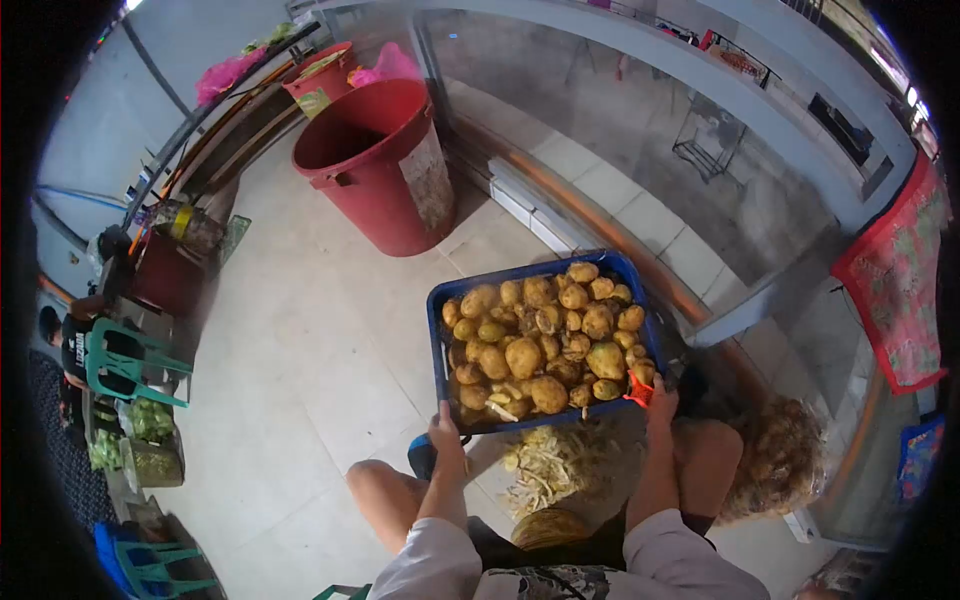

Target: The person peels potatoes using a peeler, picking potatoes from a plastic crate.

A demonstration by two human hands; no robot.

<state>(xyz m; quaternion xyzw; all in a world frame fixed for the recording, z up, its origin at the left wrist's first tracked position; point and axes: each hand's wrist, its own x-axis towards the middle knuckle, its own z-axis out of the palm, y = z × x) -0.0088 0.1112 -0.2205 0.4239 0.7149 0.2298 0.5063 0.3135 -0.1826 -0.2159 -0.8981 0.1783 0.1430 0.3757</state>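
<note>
As the blue crate (436, 345) sits squarely before the seated person, look at those potatoes (523, 358), piled right across it, some brown, some yellowish! Both hands are on it: the left hand (446, 434) grips the rim at the crate's seven o'clock corner, its thumb up, the other fingers mostly out of my sight. Over at four o'clock, the right hand (660, 402) is curled at the corner, pinching a small orange thing (639, 389) against the edge; what it is, I can't tell. Pale scraps (502, 411) lie on the potatoes near six o'clock, and just beyond the rim there, what a heap of peelings (555, 465) on the floor!

Round the crate's clock now: a big red bin (375, 165) stands open at eleven, a green chair (130, 362) well apart at nine, with another person (78, 340) beside it, and a clear bag (775, 465) bulges at four.
</note>
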